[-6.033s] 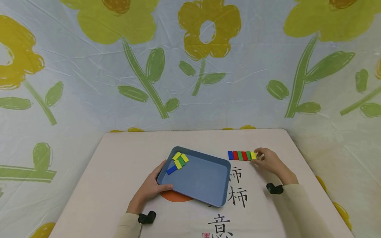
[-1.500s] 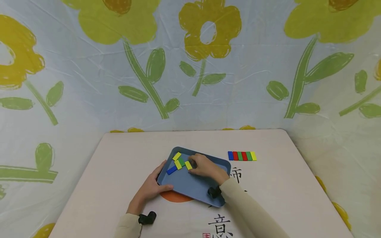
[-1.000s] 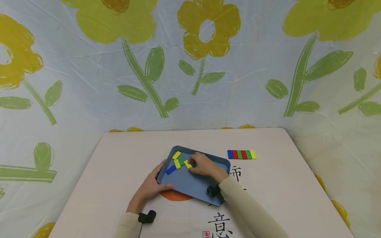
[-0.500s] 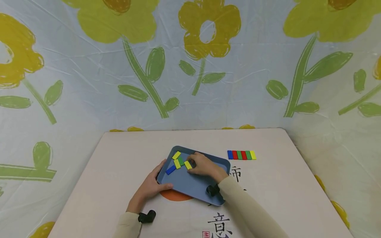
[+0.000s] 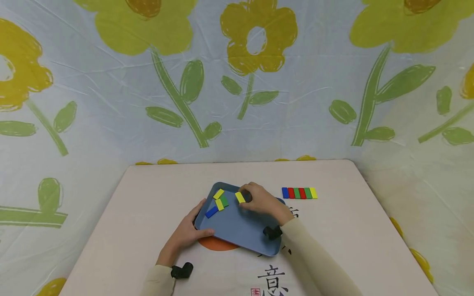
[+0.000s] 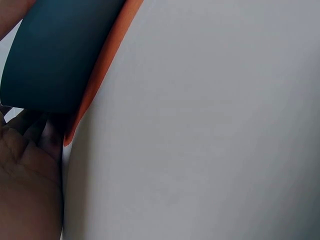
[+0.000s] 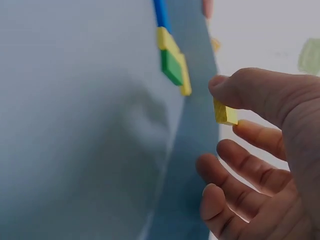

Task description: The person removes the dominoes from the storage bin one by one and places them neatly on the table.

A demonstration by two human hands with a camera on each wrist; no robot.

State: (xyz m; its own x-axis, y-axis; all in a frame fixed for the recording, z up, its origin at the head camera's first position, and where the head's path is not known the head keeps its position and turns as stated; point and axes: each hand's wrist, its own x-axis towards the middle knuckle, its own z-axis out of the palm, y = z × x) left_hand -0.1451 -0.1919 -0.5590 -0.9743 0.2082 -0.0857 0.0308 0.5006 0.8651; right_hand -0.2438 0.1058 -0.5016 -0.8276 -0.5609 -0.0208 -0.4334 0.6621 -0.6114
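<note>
Between thumb and index finger, my right hand (image 5: 263,200) pinches a yellow block (image 5: 240,197) above the blue-grey tray (image 5: 248,232). The right wrist view shows this yellow block (image 7: 225,113) held by its ends, the other fingers loosely curled. My left hand (image 5: 188,228) grips the tray's left corner, thumb on the near rim and fingers around the left side. In the left wrist view the tray wall (image 6: 55,55) hides part of those fingers. Inside the tray's far left corner lie a blue block (image 5: 211,212), a green block (image 5: 224,201) and two yellow blocks (image 5: 219,204).
Right of the tray, a row of touching blocks (image 5: 299,193) lies on the table, running blue, red, green, red, green, yellow. The tablecloth (image 5: 148,205) carries black characters (image 5: 272,279) and an orange shape (image 5: 218,243). A flowered cloth (image 5: 296,123) hangs behind.
The right hand left the row's yellow end, went to the tray and took hold of a yellow block. In the last half second it has lifted that block up and rightward. The left hand stays put.
</note>
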